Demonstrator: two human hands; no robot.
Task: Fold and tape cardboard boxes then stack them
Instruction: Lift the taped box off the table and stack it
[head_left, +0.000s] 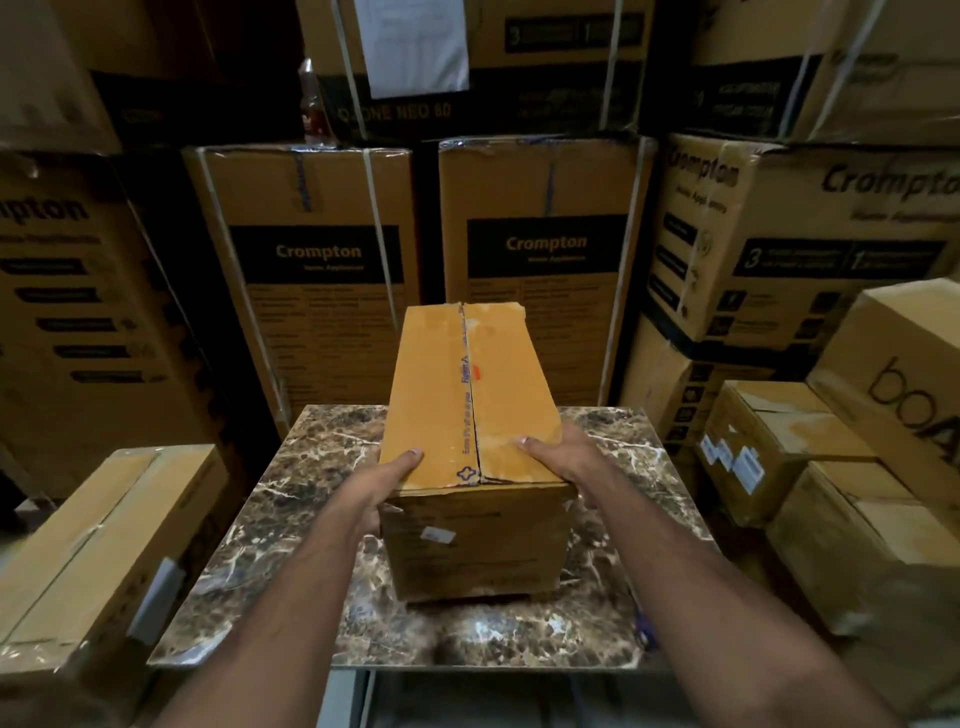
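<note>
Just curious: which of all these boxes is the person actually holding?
The plain box on the marble table, gripped by both hands; the printed cartons stand untouched.

One head-worn wide-angle view looks forward and down (close in) over the marble table (311, 499).

A marble-patterned table (291, 525) is seen at the centre, brown with pale veins. Beyond its far edge two tall printed cartons (306, 270) are stood side by side — each marked "Crompton" on a black panel. A larger carton (488, 62) is stacked above them, with a white paper sheet (415, 47) stuck to its front. Off the right edge, a carton marked "boA" (904, 374) is set tilted.
</note>
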